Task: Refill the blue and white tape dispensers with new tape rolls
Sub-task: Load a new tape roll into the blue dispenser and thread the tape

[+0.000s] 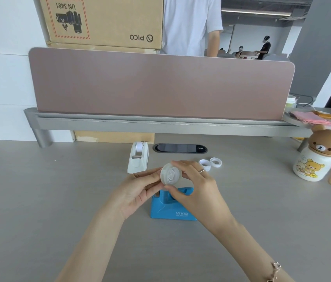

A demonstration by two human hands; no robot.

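I hold the tape roll (pixel 170 176) above the blue dispenser (pixel 172 208), my left hand (pixel 138 192) and right hand (pixel 193 184) both pinching its rim, fingers curled round it. It looks light, stiff and glossy, likely slippery, so the outer edge seems the safest hold, clear of the white plastic hub. The white dispenser (pixel 138 159), already carrying a roll, stands farther back on the smooth grey desk (pixel 38 200), and two spent cores (pixel 210 163) lie to its right.

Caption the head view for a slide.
Both hands hold a tape roll above the blue dispenser; white dispenser behind.
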